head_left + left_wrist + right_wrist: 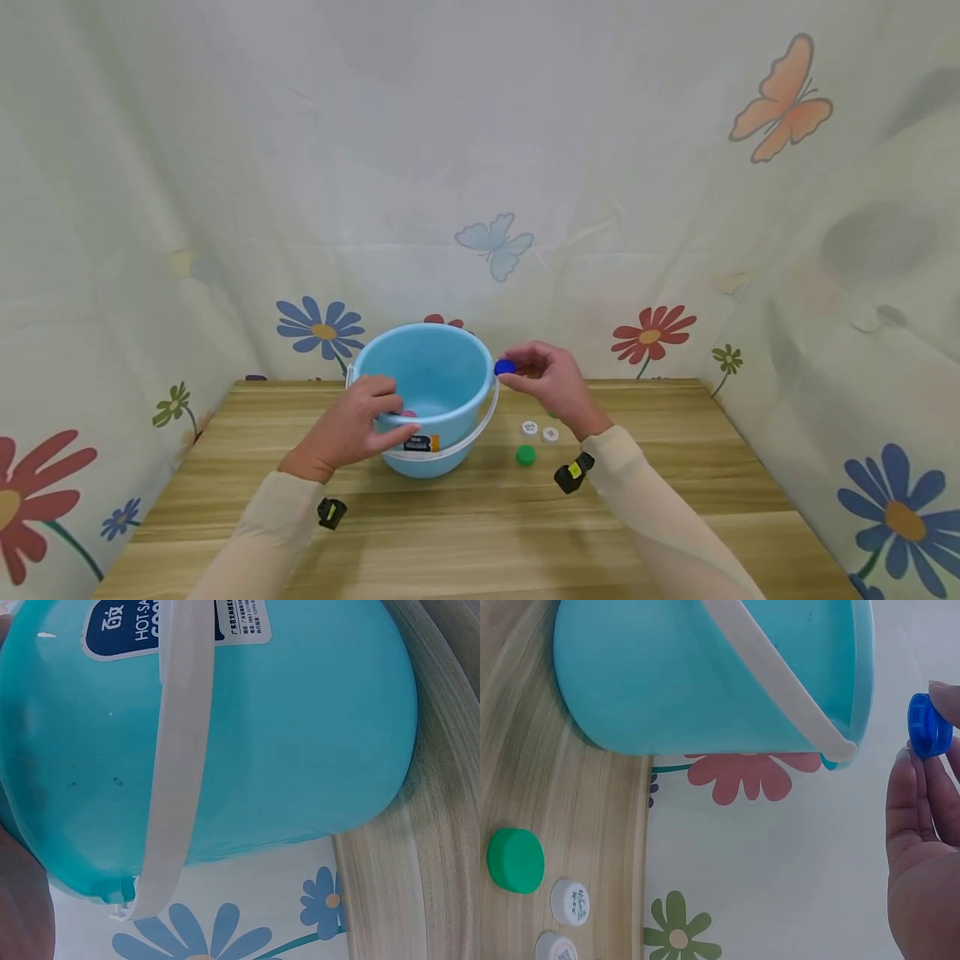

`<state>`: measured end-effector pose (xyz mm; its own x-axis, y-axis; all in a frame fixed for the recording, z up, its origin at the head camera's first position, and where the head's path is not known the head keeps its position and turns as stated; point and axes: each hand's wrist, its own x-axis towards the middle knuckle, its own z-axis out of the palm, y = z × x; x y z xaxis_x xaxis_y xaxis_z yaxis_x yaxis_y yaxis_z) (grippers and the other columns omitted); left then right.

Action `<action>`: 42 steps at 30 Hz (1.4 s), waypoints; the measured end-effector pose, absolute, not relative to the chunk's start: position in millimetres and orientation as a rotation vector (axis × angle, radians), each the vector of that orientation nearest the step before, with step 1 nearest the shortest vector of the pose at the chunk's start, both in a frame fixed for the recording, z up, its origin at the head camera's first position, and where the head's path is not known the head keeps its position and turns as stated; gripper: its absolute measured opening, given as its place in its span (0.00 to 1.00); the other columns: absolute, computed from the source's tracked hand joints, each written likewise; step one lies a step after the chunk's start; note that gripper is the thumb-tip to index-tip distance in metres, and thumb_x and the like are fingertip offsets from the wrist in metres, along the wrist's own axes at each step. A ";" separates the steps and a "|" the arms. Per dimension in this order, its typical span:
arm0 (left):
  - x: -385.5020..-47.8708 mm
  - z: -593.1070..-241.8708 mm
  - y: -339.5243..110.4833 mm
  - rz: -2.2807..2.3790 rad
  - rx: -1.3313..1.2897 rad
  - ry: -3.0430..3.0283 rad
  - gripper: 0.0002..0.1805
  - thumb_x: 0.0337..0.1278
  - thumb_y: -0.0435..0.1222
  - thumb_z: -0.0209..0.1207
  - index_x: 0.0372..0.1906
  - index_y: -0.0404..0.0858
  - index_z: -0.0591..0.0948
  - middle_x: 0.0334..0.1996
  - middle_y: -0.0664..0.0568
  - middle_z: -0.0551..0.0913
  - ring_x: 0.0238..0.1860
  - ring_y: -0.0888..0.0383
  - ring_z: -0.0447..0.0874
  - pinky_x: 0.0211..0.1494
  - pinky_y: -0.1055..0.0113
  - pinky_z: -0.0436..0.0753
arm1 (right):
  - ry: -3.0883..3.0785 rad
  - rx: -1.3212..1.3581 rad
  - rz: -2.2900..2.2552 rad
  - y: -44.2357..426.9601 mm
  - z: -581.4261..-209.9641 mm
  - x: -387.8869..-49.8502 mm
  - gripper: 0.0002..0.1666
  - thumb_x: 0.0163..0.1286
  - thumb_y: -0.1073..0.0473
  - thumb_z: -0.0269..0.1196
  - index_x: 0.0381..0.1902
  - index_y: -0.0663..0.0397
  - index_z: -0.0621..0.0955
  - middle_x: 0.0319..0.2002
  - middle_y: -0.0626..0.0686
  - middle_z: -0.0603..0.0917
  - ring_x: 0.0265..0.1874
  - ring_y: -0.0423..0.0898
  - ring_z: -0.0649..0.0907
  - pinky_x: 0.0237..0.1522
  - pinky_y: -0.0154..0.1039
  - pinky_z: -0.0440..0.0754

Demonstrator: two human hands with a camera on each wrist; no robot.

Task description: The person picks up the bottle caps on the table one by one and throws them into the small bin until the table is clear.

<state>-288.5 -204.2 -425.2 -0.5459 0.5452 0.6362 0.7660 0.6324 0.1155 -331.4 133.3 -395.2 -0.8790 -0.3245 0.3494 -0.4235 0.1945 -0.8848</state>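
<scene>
A light blue bucket (442, 427) with a white handle (180, 750) stands on the wooden table, its mouth tilted toward me. My left hand (358, 423) grips the near-left part of its rim, fingers over the inside and thumb along the outside. A small pink thing (408, 413) shows inside by the rim. Just right of the rim, my right hand (553, 385) pinches a blue bottle cap (930, 726) between thumb and fingers, apart from the bucket. On the table below that hand lie a green bottle cap (526, 455) and two white bottle caps (570, 902).
The wooden table (465, 542) ends at a printed cloth (585, 208) with flowers and butterflies, hanging behind and along both sides. Another bit of green (553, 414) peeks out beside the right wrist. Each wrist wears a small black camera (574, 472).
</scene>
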 end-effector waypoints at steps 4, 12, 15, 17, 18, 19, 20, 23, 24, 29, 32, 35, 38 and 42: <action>-288.6 -425.4 -204.6 -0.519 -1.027 -2.288 0.15 0.48 0.50 0.75 0.24 0.52 0.79 0.26 0.63 0.68 0.35 0.65 0.68 0.43 0.60 0.76 | -2.352 0.765 1.784 128.6 -394.1 -332.6 0.20 0.63 0.56 0.75 0.51 0.53 0.85 0.49 0.55 0.88 0.47 0.54 0.87 0.48 0.35 0.86; -291.0 -426.9 -204.2 -0.522 -1.036 -2.266 0.16 0.47 0.49 0.76 0.24 0.52 0.78 0.26 0.63 0.68 0.35 0.65 0.68 0.42 0.60 0.76 | -2.335 0.764 1.796 122.9 -394.3 -336.1 0.20 0.62 0.56 0.75 0.51 0.54 0.85 0.49 0.55 0.88 0.46 0.53 0.88 0.48 0.36 0.87; -291.2 -427.2 -204.1 -0.522 -1.040 -2.263 0.16 0.47 0.49 0.76 0.24 0.52 0.78 0.26 0.63 0.67 0.34 0.65 0.68 0.42 0.60 0.76 | -2.354 0.744 1.791 120.3 -393.6 -336.7 0.22 0.63 0.55 0.75 0.52 0.56 0.84 0.49 0.54 0.88 0.47 0.53 0.87 0.49 0.37 0.87; -291.1 -427.2 -204.3 -0.521 -1.040 -2.262 0.16 0.48 0.50 0.75 0.24 0.52 0.78 0.26 0.63 0.68 0.34 0.65 0.68 0.42 0.60 0.76 | -2.364 0.734 1.790 118.6 -393.1 -337.3 0.23 0.63 0.54 0.75 0.53 0.57 0.84 0.50 0.54 0.88 0.48 0.53 0.87 0.50 0.38 0.87; -291.1 -427.2 -204.3 -0.520 -1.040 -2.261 0.16 0.48 0.50 0.75 0.24 0.52 0.78 0.26 0.63 0.68 0.34 0.65 0.68 0.42 0.60 0.76 | -2.368 0.729 1.789 117.7 -392.9 -337.7 0.24 0.63 0.54 0.75 0.54 0.57 0.84 0.50 0.53 0.88 0.48 0.52 0.87 0.51 0.38 0.87; -291.1 -427.1 -204.4 -0.520 -1.039 -2.260 0.16 0.48 0.50 0.75 0.24 0.52 0.78 0.26 0.63 0.68 0.35 0.65 0.68 0.42 0.60 0.76 | -2.372 0.726 1.786 116.8 -392.8 -338.2 0.24 0.63 0.54 0.75 0.54 0.56 0.84 0.50 0.53 0.88 0.48 0.52 0.87 0.51 0.38 0.87; -291.1 -427.0 -204.4 -0.522 -1.039 -2.259 0.16 0.48 0.50 0.75 0.25 0.52 0.78 0.26 0.63 0.68 0.35 0.65 0.68 0.42 0.60 0.76 | -2.373 0.726 1.790 116.1 -392.9 -338.8 0.23 0.63 0.54 0.75 0.54 0.55 0.84 0.50 0.53 0.88 0.48 0.53 0.87 0.52 0.39 0.86; -291.5 -427.0 -204.5 -0.523 -1.039 -2.258 0.16 0.48 0.50 0.75 0.25 0.52 0.78 0.26 0.63 0.68 0.35 0.64 0.68 0.42 0.60 0.76 | -2.372 0.725 1.801 114.6 -393.4 -340.7 0.23 0.63 0.54 0.75 0.53 0.54 0.84 0.50 0.54 0.87 0.49 0.54 0.87 0.53 0.40 0.86; -291.7 -427.1 -204.6 -0.522 -1.039 -2.259 0.16 0.47 0.50 0.75 0.25 0.52 0.78 0.27 0.62 0.68 0.35 0.64 0.68 0.42 0.60 0.76 | -2.370 0.724 1.808 114.0 -393.2 -341.0 0.22 0.63 0.54 0.75 0.53 0.53 0.84 0.50 0.54 0.87 0.50 0.55 0.87 0.53 0.40 0.86; -292.5 -427.5 -205.2 -0.516 -1.040 -2.268 0.16 0.48 0.50 0.75 0.25 0.52 0.78 0.27 0.63 0.68 0.35 0.65 0.68 0.42 0.60 0.76 | -2.365 0.709 1.828 111.4 -391.2 -341.5 0.22 0.63 0.55 0.75 0.53 0.53 0.84 0.50 0.53 0.88 0.50 0.55 0.87 0.53 0.40 0.86; -292.1 -426.9 -205.3 -0.519 -1.038 -2.273 0.16 0.48 0.50 0.75 0.25 0.52 0.78 0.27 0.63 0.68 0.35 0.65 0.68 0.42 0.61 0.76 | -2.368 0.704 1.823 109.8 -390.1 -342.5 0.22 0.63 0.55 0.75 0.53 0.54 0.84 0.51 0.53 0.88 0.49 0.52 0.87 0.52 0.39 0.86; -290.9 -425.9 -205.1 -0.524 -1.033 -2.280 0.16 0.48 0.50 0.75 0.25 0.52 0.77 0.27 0.62 0.68 0.35 0.65 0.68 0.42 0.61 0.76 | -2.363 0.712 1.821 107.6 -389.6 -344.5 0.22 0.63 0.55 0.75 0.53 0.55 0.84 0.51 0.53 0.88 0.48 0.50 0.88 0.52 0.38 0.86; -290.3 -424.9 -204.8 -0.523 -1.029 -2.284 0.16 0.48 0.50 0.75 0.25 0.52 0.77 0.27 0.62 0.68 0.35 0.65 0.68 0.42 0.61 0.76 | -2.348 0.728 1.832 105.2 -389.3 -346.1 0.21 0.64 0.57 0.74 0.53 0.55 0.84 0.50 0.53 0.88 0.48 0.50 0.88 0.52 0.38 0.86; -291.5 -424.9 -204.4 -0.511 -1.034 -2.274 0.16 0.46 0.49 0.76 0.25 0.51 0.77 0.26 0.62 0.68 0.35 0.65 0.69 0.42 0.61 0.77 | -2.341 0.749 1.834 102.5 -389.1 -347.0 0.20 0.63 0.57 0.74 0.53 0.54 0.85 0.50 0.54 0.88 0.47 0.51 0.88 0.51 0.37 0.86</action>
